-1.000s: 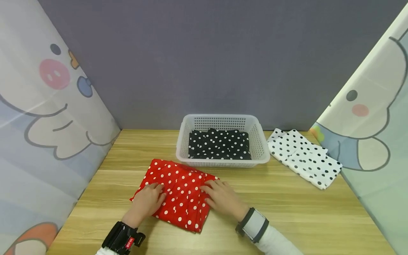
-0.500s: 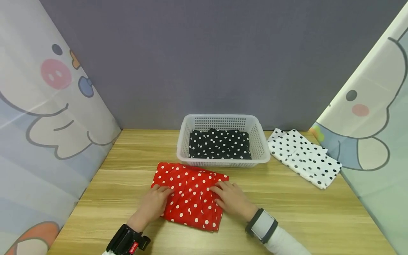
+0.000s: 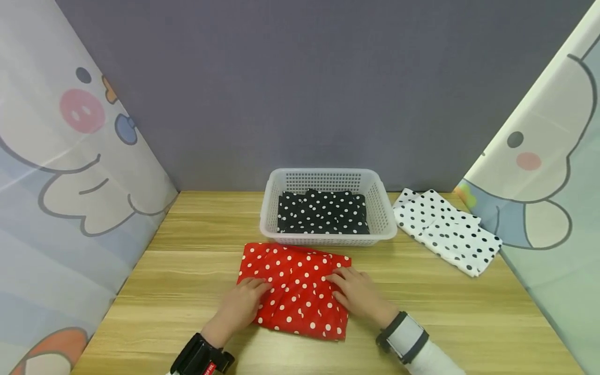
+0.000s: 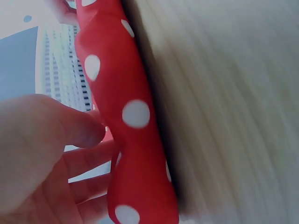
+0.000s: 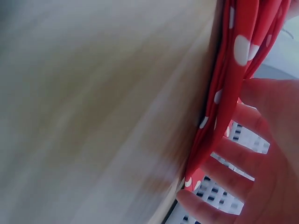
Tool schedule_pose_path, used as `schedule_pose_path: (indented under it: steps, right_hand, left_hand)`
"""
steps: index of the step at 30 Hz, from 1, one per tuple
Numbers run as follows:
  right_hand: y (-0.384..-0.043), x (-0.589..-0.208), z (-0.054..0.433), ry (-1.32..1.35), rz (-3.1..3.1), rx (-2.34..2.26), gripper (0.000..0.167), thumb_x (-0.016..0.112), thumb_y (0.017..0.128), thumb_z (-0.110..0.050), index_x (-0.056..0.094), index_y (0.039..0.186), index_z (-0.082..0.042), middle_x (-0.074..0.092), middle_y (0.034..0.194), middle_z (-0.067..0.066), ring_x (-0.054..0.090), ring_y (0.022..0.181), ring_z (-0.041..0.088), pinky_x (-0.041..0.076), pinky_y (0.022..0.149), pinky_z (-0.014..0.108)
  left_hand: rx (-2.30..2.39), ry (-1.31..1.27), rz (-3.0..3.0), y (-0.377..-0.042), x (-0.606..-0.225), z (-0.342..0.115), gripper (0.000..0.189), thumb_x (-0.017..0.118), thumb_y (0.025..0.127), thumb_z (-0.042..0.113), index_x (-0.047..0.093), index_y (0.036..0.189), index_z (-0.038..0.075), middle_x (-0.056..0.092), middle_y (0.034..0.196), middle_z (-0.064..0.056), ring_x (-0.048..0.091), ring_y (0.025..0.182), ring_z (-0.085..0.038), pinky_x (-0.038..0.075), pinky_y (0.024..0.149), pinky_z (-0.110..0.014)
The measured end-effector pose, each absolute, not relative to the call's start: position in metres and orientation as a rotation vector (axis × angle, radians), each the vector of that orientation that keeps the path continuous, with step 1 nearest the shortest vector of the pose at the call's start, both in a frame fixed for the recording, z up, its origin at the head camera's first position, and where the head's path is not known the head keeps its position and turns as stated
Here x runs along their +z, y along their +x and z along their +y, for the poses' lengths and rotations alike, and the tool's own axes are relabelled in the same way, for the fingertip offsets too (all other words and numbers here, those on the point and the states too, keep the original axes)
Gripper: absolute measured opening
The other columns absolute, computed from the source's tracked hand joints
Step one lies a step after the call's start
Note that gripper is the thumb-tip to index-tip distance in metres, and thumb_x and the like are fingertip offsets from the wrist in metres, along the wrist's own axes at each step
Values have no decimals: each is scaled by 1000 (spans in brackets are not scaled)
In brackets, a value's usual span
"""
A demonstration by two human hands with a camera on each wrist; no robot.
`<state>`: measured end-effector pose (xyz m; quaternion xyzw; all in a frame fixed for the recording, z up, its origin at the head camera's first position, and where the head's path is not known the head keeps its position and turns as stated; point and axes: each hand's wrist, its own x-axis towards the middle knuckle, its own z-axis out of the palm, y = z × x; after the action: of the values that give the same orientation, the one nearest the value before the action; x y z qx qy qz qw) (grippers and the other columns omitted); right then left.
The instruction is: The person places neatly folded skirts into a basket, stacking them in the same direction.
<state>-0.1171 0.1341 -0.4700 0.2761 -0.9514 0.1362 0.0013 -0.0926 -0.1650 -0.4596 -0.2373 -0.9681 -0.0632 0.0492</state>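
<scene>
Red dotted cloth point(image 3: 300, 304) slid rightward, now just before basket point(image 3: 328, 239), lying squarer to it. Your left hand point(image 3: 240, 306) and right hand point(image 3: 361, 295): unclenched, fingers resting on cloth's opposite ends. Judgement: you're straightening cloth's position, fold intact.

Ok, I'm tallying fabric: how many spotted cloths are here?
3: red cloth under left hand and right hand, black cloth in the basket, white cloth right of it. Folds may hide more.

Matt red cloth point(image 3: 298, 296), plastic basket point(image 3: 328, 240)
</scene>
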Motion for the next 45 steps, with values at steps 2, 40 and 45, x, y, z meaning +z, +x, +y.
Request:
schedule_pose_path:
  steps: [2,40,45]
  right_hand:
    - [-117,-470,140,844,-2991,415,45,70,79,-29,57,120,-20,55,118,3,50,109,20,45,84,44]
    - [-114,-465,191,503,-3061,354,44,69,79,-28,59,120,-14,58,119,12,54,108,30,48,80,53]
    - [-116,-464,190,484,-3069,365,46,70,79,-27,58,120,-13,57,119,13,55,108,31,48,81,52]
  left_hand:
    - [-185,-769,-2930,-91,-459,-160,36,75,72,12,66,107,13,65,105,-6,59,98,-24,52,78,-37]
    - [-326,-842,-2780,-93,-472,-99,33,75,73,13,65,104,10,62,108,-13,61,94,-25,52,80,-36]
    - [-381,-807,-2801,-96,-467,-97,34,77,72,14,65,103,9,62,104,-10,61,92,-23,53,78,-35]
